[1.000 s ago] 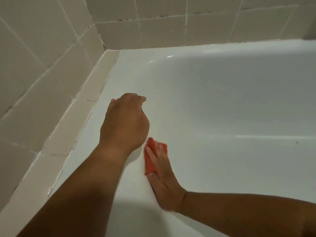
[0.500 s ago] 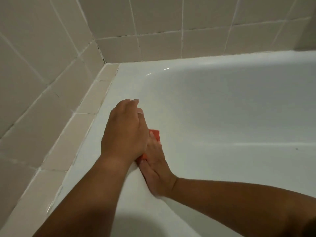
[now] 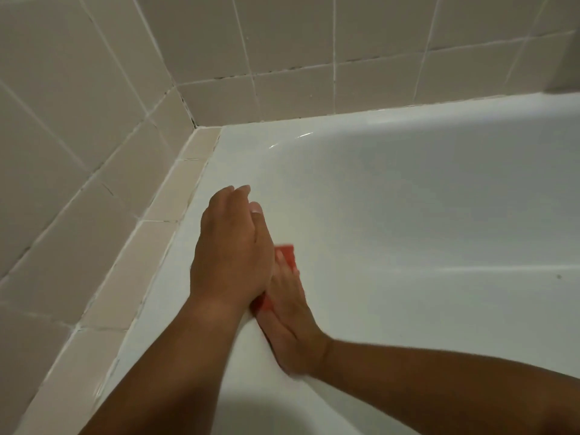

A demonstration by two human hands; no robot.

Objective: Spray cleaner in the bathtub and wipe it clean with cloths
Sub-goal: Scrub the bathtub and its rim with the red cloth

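The white bathtub [image 3: 408,199] fills the middle and right of the head view. A red cloth [image 3: 287,251] lies flat against the tub's inner left wall, just below the rim. My right hand [image 3: 292,321] presses it to the wall with straight fingers. My left hand [image 3: 230,249] rests palm down on the tub's left rim, fingers straight, and overlaps the right hand's fingers and most of the cloth. Only the cloth's upper corner and a strip at its lower edge show.
Beige tiled walls [image 3: 78,105] meet in the corner behind the tub. A narrow tiled ledge [image 3: 125,296] runs along the tub's left rim. A small dark speck [image 3: 559,276] sits on the tub's far inner wall.
My right hand has slid the red cloth up the wall and under my left hand. My left hand's fingers have straightened out on the rim. The camera has tilted up.
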